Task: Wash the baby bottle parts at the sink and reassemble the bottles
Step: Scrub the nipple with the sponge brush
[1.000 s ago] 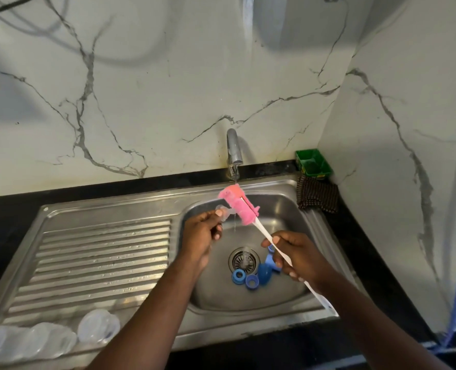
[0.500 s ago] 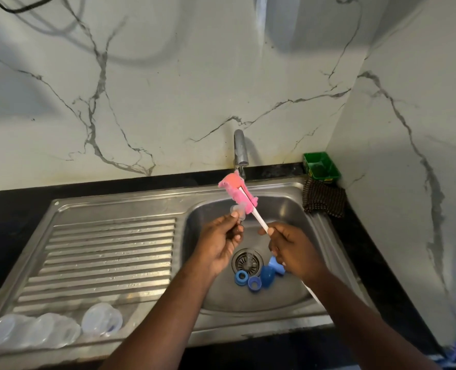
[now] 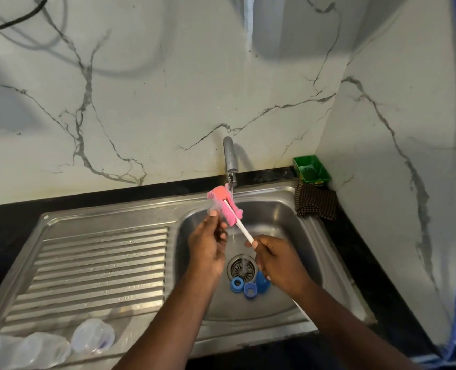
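L hand (image 3: 208, 247): fingertips pinch clear part (image 3: 213, 209), blurred, against pink brush (image 3: 224, 202) under tap (image 3: 230, 158), 12 o'clock of basin (image 3: 283, 217). R hand (image 3: 277, 260): fingers curled on brush handle. Blue rings (image 3: 248, 286): 6 o'clock of drain (image 3: 241, 268). Clear bottles (image 3: 93, 335): drainboard (image 3: 101, 263), 8 o'clock.

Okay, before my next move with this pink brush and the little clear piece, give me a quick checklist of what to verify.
1. Right hand grips the brush handle: ok.
2. Left hand pinches the clear piece against the pink sponge: ok, though the piece is blurred.
3. Tap running: ok, a thin stream falls past the sponge.
4. Blue rings lie beside the drain, not over it: ok.
5. Clear bottles lie on the drainboard, outside the basin: ok.
6. Clear piece scrubbed clean: cannot tell.
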`<move>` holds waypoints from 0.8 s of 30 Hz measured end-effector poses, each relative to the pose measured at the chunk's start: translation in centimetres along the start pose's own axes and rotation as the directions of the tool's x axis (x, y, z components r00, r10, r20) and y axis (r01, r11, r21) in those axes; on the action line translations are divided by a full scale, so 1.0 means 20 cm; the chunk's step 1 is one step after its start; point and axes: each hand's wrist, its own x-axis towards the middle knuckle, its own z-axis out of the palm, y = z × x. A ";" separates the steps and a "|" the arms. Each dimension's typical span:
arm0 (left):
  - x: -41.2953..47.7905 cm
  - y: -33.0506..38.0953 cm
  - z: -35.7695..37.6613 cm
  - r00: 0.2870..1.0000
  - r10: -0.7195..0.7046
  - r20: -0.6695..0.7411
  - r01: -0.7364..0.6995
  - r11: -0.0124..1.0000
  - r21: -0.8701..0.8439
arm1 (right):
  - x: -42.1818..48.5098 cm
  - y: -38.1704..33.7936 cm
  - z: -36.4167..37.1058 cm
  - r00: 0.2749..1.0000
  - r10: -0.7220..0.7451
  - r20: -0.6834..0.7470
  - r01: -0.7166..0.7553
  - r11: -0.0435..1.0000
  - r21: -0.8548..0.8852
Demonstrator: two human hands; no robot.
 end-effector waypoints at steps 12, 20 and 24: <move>-0.02 0.00 -0.01 0.977 0.034 0.212 -0.097 0.952 0.292 | 0.04 -0.03 -0.05 0.999 0.022 -0.042 -0.020 0.998 0.062; 0.05 0.07 -0.07 0.947 0.075 0.313 -0.235 0.826 0.513 | 0.02 0.01 -0.12 0.989 -0.145 0.010 0.145 0.989 -0.004; 0.05 0.12 -0.09 0.946 0.073 0.316 -0.240 0.812 0.531 | 0.03 -0.01 -0.16 0.974 -0.215 0.078 0.219 0.975 -0.046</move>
